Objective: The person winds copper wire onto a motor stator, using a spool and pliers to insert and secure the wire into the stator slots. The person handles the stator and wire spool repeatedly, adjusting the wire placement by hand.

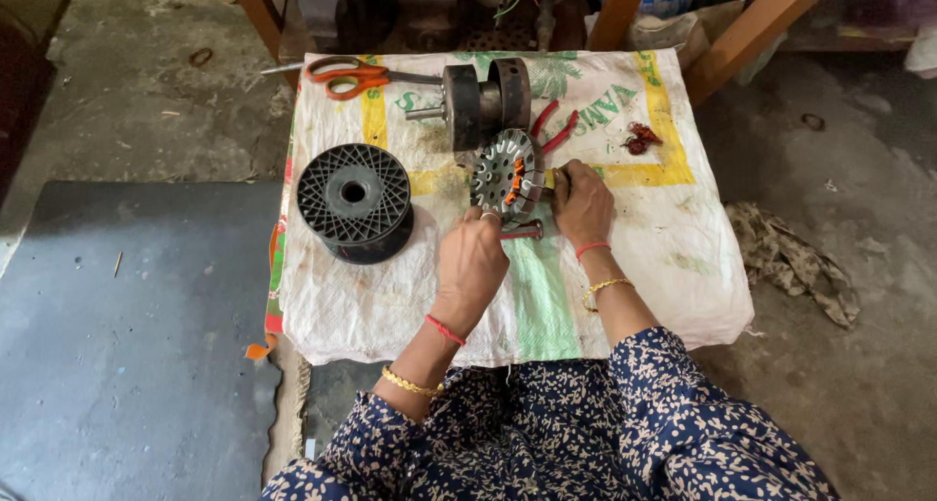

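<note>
A round metal stator core with slotted teeth and orange insulation pieces stands tilted on edge on a white woven sack covering a low table. My right hand grips its right rim. My left hand touches its lower left edge, fingers curled on the core. A red-handled tool lies just under the core, partly hidden by my left hand.
A black plastic spool stands at the left. Orange scissors and a dark motor part with a shaft lie at the back, red-handled pliers beside them. A small red scrap lies right. A rag is on the floor.
</note>
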